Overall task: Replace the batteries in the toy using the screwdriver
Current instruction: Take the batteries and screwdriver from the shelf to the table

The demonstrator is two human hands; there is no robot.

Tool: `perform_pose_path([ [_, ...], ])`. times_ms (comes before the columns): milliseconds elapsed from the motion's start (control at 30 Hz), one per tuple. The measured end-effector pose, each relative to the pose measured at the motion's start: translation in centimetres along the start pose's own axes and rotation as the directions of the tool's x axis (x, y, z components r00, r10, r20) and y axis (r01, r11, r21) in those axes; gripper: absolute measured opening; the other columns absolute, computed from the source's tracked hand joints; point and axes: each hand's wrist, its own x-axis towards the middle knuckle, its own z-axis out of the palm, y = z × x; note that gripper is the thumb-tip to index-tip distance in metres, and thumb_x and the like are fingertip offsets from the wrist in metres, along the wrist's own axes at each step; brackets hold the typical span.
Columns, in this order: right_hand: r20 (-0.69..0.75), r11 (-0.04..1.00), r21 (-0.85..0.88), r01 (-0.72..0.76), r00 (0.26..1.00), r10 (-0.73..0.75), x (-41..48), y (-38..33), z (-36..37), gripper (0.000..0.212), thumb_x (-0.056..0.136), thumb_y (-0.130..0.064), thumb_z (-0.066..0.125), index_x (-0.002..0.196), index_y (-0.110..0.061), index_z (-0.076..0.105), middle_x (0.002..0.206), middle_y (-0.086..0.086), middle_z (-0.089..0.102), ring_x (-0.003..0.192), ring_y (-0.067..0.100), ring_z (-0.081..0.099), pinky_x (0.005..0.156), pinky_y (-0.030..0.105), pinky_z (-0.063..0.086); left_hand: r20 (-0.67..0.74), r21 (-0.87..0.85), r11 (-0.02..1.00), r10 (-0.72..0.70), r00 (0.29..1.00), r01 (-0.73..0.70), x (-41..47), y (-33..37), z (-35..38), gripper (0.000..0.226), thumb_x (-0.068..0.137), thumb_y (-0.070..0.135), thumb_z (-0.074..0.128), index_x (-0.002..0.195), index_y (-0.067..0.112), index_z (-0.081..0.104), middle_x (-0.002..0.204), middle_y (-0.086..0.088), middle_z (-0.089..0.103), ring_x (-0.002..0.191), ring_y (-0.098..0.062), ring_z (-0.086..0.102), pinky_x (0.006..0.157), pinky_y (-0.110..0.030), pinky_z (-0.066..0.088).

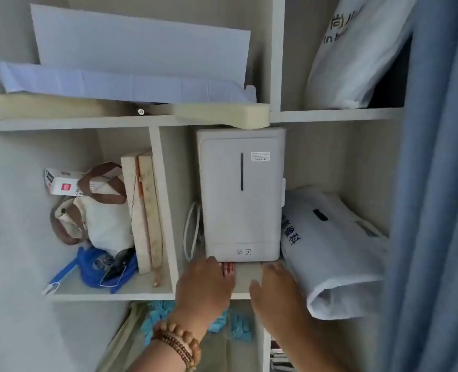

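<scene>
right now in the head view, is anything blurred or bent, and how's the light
Head view: the wide lens bows the upper shelf board; both the left hand and the right hand are softly blurred, the right one more; the blue curtain at the right edge is soft; light is flat and bluish, with no hard glare on the white appliance.

A small red-and-white object [228, 269], possibly a battery pack, lies on the shelf [248, 276], just in front of a tall white box [241, 194].
</scene>
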Motion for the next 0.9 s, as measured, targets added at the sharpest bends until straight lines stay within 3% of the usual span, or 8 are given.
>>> perform_pose_path([
  [167, -0.002, 0.997, -0.065, -0.036, 0.999, 0.036, 2.6, 1.4, 1.6, 0.023, 0.094, -0.024, 0.045, 0.109, -0.011, 0.055, 0.115, 0.011, 0.055, 0.106, 0.029, 0.055, 0.090, 0.035, 0.047, -0.043, 0.150, 0.987, -0.059, 0.997, 0.064, 2.3, 0.6, 2.4, 0.060, 0.084, 0.066, 0.039, 0.108, 0.014, 0.058, 0.110, -0.006, 0.060, 0.103, -0.023, 0.057, 0.087, -0.036, 0.050],
  [333, -0.025, 0.971, -0.213, -0.106, 0.994, 0.103, 4.0, 1.4, 2.6, 0.026, 0.091, -0.037, 0.056, 0.100, -0.013, 0.063, 0.105, 0.009, 0.062, 0.094, 0.025, 0.063, 0.081, 0.033, 0.054, -0.070, 0.173, 0.977, -0.116, 0.991, 0.127, 3.0, 0.7, 4.2, 0.073, 0.074, 0.078, 0.039, 0.110, 0.015, 0.049, 0.112, -0.006, 0.056, 0.105, -0.025, 0.056, 0.083, -0.037, 0.051],
  [433, 0.048, 0.945, -0.289, -0.153, 0.984, 0.173, 4.6, 1.1, 3.2, 0.026, 0.060, -0.027, 0.086, 0.072, -0.011, 0.071, 0.077, 0.009, 0.067, 0.069, 0.025, 0.068, 0.060, 0.035, 0.057, -0.079, 0.208, 0.975, -0.068, 0.995, 0.083, 3.2, 0.8, 4.8, 0.064, 0.080, 0.072, 0.039, 0.111, 0.017, 0.048, 0.110, -0.006, 0.057, 0.100, -0.027, 0.058, 0.081, -0.037, 0.050],
  [500, -0.004, 0.945, -0.280, -0.170, 0.984, 0.176, 4.8, 1.2, 3.7, 0.031, 0.038, -0.009, 0.090, 0.056, -0.009, 0.065, 0.059, 0.010, 0.062, 0.051, 0.027, 0.064, 0.043, 0.034, 0.053, -0.076, 0.236, 0.968, -0.063, 0.995, 0.080, 3.3, 0.8, 5.1, 0.055, 0.085, 0.065, 0.042, 0.110, 0.016, 0.050, 0.107, -0.006, 0.059, 0.095, -0.027, 0.059, 0.077, -0.037, 0.048],
  [600, -0.055, 0.942, -0.276, -0.191, 0.982, 0.183, 5.0, 0.9, 3.7, 0.036, 0.027, 0.001, 0.088, 0.052, -0.003, 0.061, 0.053, 0.012, 0.059, 0.042, 0.029, 0.061, 0.035, 0.033, 0.050, -0.026, 0.218, 0.971, -0.097, 0.995, 0.100, 3.7, 1.2, 5.2, 0.051, 0.081, 0.056, 0.054, 0.103, 0.010, 0.057, 0.095, -0.010, 0.062, 0.081, -0.029, 0.061, 0.066, -0.038, 0.047],
  [667, -0.019, 0.944, -0.261, -0.202, 0.979, 0.204, 5.1, 0.9, 4.1, 0.037, 0.027, 0.002, 0.087, 0.054, 0.000, 0.062, 0.053, 0.014, 0.059, 0.042, 0.031, 0.061, 0.035, 0.033, 0.049, 0.000, 0.235, 0.968, -0.086, 0.996, 0.084, 4.0, 1.2, 5.7, 0.052, 0.080, 0.054, 0.053, 0.105, 0.009, 0.056, 0.096, -0.011, 0.060, 0.081, -0.029, 0.060, 0.065, -0.038, 0.047],
  [767, 0.037, 0.928, -0.297, -0.224, 0.969, 0.246, 5.0, 0.5, 4.0, 0.038, 0.033, -0.002, 0.088, 0.062, 0.001, 0.064, 0.061, 0.014, 0.062, 0.051, 0.031, 0.065, 0.041, 0.035, 0.053, 0.018, 0.214, 0.976, -0.037, 0.999, 0.033, 4.3, 0.9, 6.7, 0.051, 0.066, 0.049, 0.063, 0.090, 0.004, 0.061, 0.078, -0.014, 0.057, 0.062, -0.031, 0.056, 0.051, -0.036, 0.043],
  [900, 0.051, 0.918, -0.316, -0.240, 0.962, 0.269, 4.9, -0.3, 2.8, 0.027, 0.080, -0.018, 0.068, 0.105, -0.007, 0.062, 0.104, 0.008, 0.065, 0.099, 0.026, 0.066, 0.076, 0.035, 0.055, -0.077, 0.183, 0.982, 0.053, 0.996, -0.038, 4.7, 0.4, 7.3, 0.049, 0.061, 0.044, 0.046, 0.079, 0.001, 0.061, 0.066, -0.015, 0.053, 0.048, -0.032, 0.052, 0.043, -0.033, 0.040],
])
